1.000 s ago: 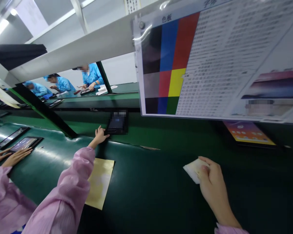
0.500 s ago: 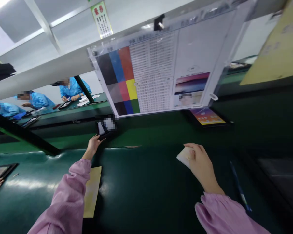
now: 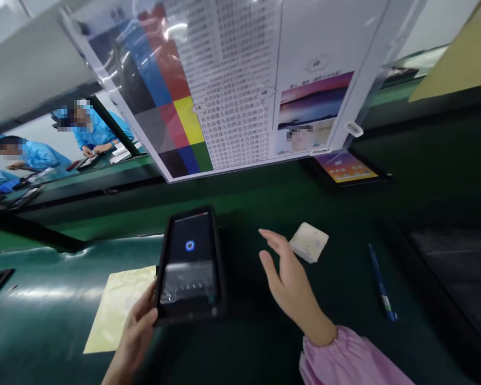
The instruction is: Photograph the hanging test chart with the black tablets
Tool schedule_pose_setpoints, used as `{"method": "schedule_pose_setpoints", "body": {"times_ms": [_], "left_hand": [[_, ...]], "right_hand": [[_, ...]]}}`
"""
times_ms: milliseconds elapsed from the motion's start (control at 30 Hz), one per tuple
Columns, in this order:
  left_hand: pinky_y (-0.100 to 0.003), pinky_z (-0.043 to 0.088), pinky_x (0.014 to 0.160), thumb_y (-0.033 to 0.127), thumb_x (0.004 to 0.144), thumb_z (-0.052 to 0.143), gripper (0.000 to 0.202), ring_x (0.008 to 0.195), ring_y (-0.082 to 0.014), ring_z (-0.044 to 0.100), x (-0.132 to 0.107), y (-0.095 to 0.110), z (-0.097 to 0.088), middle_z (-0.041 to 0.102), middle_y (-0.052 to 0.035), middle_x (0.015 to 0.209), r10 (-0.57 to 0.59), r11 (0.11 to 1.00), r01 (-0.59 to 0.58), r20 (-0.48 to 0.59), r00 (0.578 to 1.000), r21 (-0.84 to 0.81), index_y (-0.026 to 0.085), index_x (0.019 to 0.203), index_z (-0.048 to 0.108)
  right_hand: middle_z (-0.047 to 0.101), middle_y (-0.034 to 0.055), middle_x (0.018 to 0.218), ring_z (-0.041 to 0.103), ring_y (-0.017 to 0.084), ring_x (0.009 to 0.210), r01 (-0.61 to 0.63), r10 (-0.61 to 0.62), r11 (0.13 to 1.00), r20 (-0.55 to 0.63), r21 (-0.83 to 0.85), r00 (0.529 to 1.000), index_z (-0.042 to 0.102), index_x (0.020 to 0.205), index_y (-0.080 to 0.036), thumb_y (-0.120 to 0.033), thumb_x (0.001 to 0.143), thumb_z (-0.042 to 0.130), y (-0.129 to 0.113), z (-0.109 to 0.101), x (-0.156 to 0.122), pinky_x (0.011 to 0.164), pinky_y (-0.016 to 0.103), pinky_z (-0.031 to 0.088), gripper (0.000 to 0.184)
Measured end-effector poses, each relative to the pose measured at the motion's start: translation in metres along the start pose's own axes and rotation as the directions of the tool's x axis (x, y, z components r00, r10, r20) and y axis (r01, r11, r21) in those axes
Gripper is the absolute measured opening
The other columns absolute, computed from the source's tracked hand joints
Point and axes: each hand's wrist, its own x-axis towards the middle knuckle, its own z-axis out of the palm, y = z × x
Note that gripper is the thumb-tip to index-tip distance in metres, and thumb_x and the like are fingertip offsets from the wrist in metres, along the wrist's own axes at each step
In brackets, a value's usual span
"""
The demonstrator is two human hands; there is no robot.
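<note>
My left hand (image 3: 138,323) grips the lower left edge of a black tablet (image 3: 190,267), which is held up over the bench, tilted, its screen toward me. A blue ring glows on its dark screen. To the right of the tablet, my right hand (image 3: 286,280) is open and holds nothing, thumb apart from the fingers. Just beyond that hand's fingers lies a small off-white square pad (image 3: 309,242) on the green bench. Beneath and left of the tablet is a yellow paper sheet (image 3: 114,310), partly covered by my left hand and the tablet.
A clear-sleeved chart (image 3: 232,107) hangs low across the front. Behind it lies another tablet (image 3: 347,167) with a lit screen. A blue pen (image 3: 380,283) and a dark tray-like object (image 3: 452,267) are at the right. People in blue (image 3: 44,155) sit at the far left.
The tablet has come from the back ledge toward me in my left hand. My right hand has let go of the off-white pad and moved left. The view has shifted.
</note>
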Motion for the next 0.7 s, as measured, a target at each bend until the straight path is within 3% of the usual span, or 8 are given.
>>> {"method": "schedule_pose_setpoints", "body": {"times_ms": [67, 167, 300, 467, 600, 700], "left_hand": [[-0.046, 0.053, 0.114, 0.046, 0.080, 0.083, 0.064, 0.145, -0.0368, 0.052, -0.025, 0.000, -0.007, 0.057, -0.0033, 0.154, -0.035, 0.956, -0.002, 0.123, 0.992, 0.293, 0.038, 0.141, 0.066], [-0.053, 0.030, 0.128, 0.051, 0.096, 0.062, 0.056, 0.156, -0.0310, 0.034, -0.023, 0.014, -0.007, 0.044, 0.0041, 0.164, -0.095, 0.680, -0.197, 0.352, 0.931, 0.706, 0.048, 0.151, 0.052], [-0.056, 0.038, 0.125, 0.047, 0.105, 0.045, 0.046, 0.151, -0.0295, 0.044, 0.027, 0.031, 0.028, 0.049, -0.0016, 0.161, 0.121, 0.483, -0.459, 0.462, 0.878, 0.746, 0.042, 0.149, 0.056], [-0.057, 0.028, 0.128, 0.043, 0.101, 0.052, 0.041, 0.149, -0.0359, 0.043, 0.090, 0.020, 0.081, 0.052, -0.0090, 0.159, 0.260, 0.458, -0.561, 0.499, 0.826, 0.690, 0.026, 0.133, 0.071], [-0.054, 0.022, 0.131, 0.036, 0.099, 0.054, 0.035, 0.152, -0.0364, 0.038, 0.100, 0.009, 0.095, 0.051, -0.0128, 0.159, 0.321, 0.508, -0.579, 0.483, 0.814, 0.638, 0.019, 0.121, 0.075], [-0.052, 0.016, 0.133, 0.032, 0.098, 0.055, 0.031, 0.155, -0.0336, 0.033, 0.097, 0.004, 0.095, 0.050, -0.0124, 0.158, 0.325, 0.588, -0.537, 0.430, 0.842, 0.605, 0.018, 0.118, 0.074]], "right_hand": [[0.052, 0.0098, 0.151, 0.054, 0.028, 0.138, -0.113, 0.106, 0.992, 0.123, 0.056, 0.987, 0.046, 0.148, -0.028, -0.055, 0.109, 0.042, -0.002, 0.013, -0.013, 0.117, 0.054, 0.047, 0.047], [0.052, 0.0118, 0.152, 0.053, 0.030, 0.139, -0.235, 0.213, 0.970, 0.231, 0.069, 0.949, 0.044, 0.148, -0.026, -0.057, 0.110, 0.039, -0.007, 0.026, -0.031, 0.118, 0.057, 0.046, 0.050], [0.043, 0.0101, 0.159, 0.045, 0.029, 0.146, -0.228, 0.215, 0.974, 0.250, 0.021, 0.944, 0.038, 0.153, -0.027, -0.051, 0.111, 0.037, -0.016, 0.039, -0.052, 0.124, 0.057, 0.039, 0.048], [0.023, 0.0069, 0.170, 0.029, 0.028, 0.156, -0.185, 0.192, 0.981, 0.244, -0.051, 0.951, 0.031, 0.157, -0.031, -0.047, 0.112, 0.036, -0.021, 0.058, -0.081, 0.128, 0.054, 0.035, 0.048], [-0.001, 0.0014, 0.175, 0.009, 0.027, 0.162, -0.198, 0.210, 0.978, 0.264, -0.071, 0.941, 0.012, 0.166, -0.036, -0.044, 0.113, 0.032, -0.021, 0.078, -0.099, 0.131, 0.056, 0.028, 0.057], [-0.010, -0.0012, 0.175, -0.001, 0.029, 0.163, -0.164, 0.179, 0.983, 0.252, -0.080, 0.951, 0.005, 0.168, -0.037, -0.042, 0.114, 0.034, -0.018, 0.089, -0.105, 0.133, 0.058, 0.018, 0.062]]}}
